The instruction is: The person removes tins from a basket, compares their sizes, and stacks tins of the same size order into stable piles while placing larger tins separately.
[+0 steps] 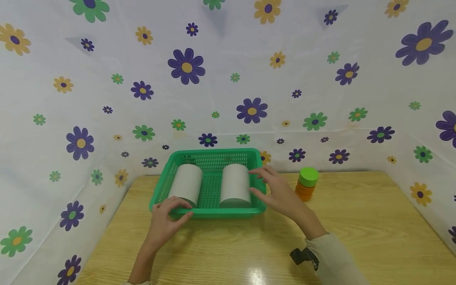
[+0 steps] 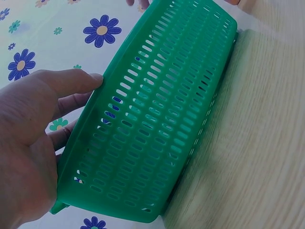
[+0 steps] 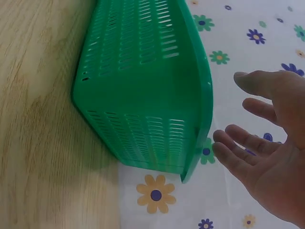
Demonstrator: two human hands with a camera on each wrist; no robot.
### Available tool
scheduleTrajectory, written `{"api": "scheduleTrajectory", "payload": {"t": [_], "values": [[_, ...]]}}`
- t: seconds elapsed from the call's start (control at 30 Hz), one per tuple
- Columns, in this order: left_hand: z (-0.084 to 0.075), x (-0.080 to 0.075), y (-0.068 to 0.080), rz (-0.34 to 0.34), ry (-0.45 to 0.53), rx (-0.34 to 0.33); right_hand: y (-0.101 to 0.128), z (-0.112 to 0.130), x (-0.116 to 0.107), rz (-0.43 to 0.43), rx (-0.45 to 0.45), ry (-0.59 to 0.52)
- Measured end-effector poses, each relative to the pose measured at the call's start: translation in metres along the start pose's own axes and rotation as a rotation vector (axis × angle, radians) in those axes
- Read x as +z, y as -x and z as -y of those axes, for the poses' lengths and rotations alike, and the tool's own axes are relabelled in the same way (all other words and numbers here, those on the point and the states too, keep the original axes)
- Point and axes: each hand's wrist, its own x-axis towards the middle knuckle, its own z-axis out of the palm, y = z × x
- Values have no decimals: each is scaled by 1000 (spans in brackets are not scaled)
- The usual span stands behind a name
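Note:
A green plastic basket [image 1: 217,211] with slotted walls stands on the table. Inside it, two white cylinders lie on their sides with a gap between them: the left cylinder [image 1: 187,182] and the right cylinder [image 1: 236,184]. I cannot tell what kind of things they are. My left hand [image 1: 165,221] holds the basket's front rim near the left corner, thumb on the outside and the other fingers reaching over it, partly hidden in the left wrist view. Over the right rim, my right hand [image 1: 276,192] hovers with fingers spread, its fingertips beside the right cylinder.
An orange jar [image 1: 304,190] with a bright green lid stands right of the basket, just beyond my right hand. The wooden table [image 1: 356,221] meets a white flowered cloth [image 1: 221,91] at the back and sides. A dark strap piece [image 1: 303,255] hangs at my right sleeve.

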Motion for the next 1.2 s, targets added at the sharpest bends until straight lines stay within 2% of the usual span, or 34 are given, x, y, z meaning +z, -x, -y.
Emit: {"api": "scheduleTrajectory", "payload": {"t": [0.3, 0.53, 0.77, 1.0, 1.2], "values": [[2, 0, 0, 6, 12, -8, -22, 0, 12, 111, 12, 68], [3, 0, -2, 0, 5, -2, -41, 6, 19, 255, 86, 133], [1, -1, 0, -4, 1, -13, -53, 8, 29, 343, 177, 87], [-1, -3, 0, -12, -6, -10, -66, 10, 40, 420, 286, 88], [0, -2, 0, -7, 0, -12, -72, 12, 46, 464, 369, 40]]}}
